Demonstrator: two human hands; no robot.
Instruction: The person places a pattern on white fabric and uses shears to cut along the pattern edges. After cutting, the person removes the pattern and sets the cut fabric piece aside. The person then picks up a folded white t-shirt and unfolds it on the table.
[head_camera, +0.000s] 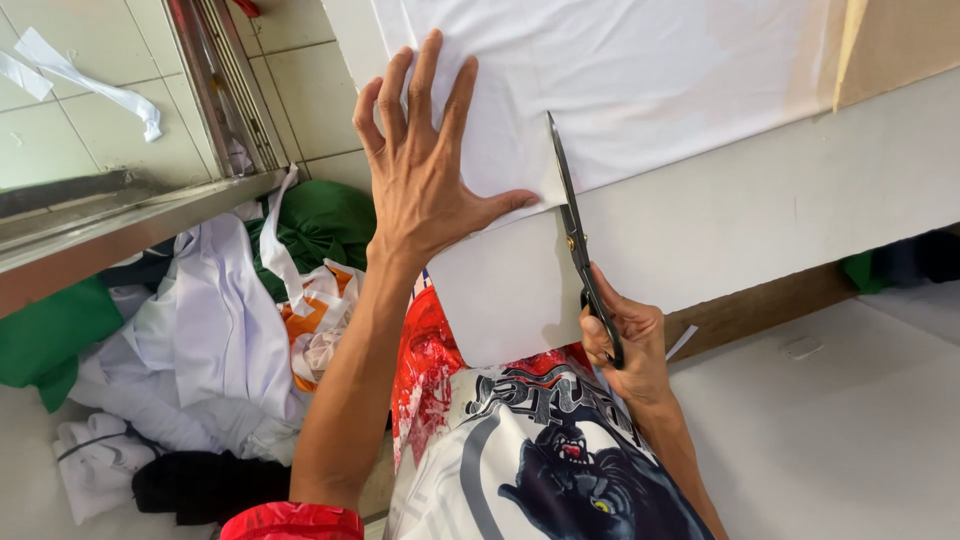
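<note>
My left hand lies flat with fingers spread on a sheet of white fabric spread over a white table. It presses the cloth just left of a cut line. My right hand grips the handles of black scissors, whose blades point up into the edge of the fabric. A flap of white fabric hangs down over the table's front edge between my two hands.
A heap of white, green and orange cloth lies on the floor at the left, with a black piece below it. A metal rail and tiled floor are at the upper left. A brown board is at the top right.
</note>
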